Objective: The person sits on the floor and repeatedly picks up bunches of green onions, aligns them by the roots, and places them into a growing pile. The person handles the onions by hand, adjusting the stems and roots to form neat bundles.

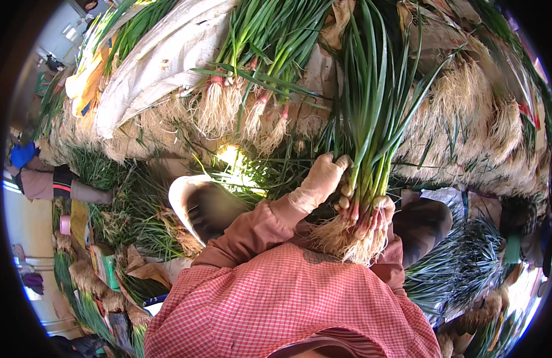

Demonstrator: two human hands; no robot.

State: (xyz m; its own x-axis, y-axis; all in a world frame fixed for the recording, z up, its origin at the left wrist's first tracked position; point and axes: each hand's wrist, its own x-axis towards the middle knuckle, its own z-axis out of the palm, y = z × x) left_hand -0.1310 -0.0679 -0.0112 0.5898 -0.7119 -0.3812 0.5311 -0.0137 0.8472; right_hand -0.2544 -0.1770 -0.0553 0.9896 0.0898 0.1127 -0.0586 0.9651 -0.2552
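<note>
A bunch of green garlic (371,113) stands upright before my chest, its long flat leaves pointing away from me and its pale roots (353,241) hanging over my checked apron. My gloved right hand (382,210) is closed around the lower stalks, just above the pinkish bases. My gloved left hand (323,179) is beside the bunch on its left, fingers bent and pressed together; whatever lies in them is hidden. Just beyond, several loose green garlic plants (264,101) rest on the heap with their roots toward me.
A long heap of rooted plants (467,113) spans the far side, partly under white sacking (168,56). Loose leaves (144,209) litter the ground at left. More leafy bundles (458,262) lie at right. Another person's arm (43,182) shows at the left edge.
</note>
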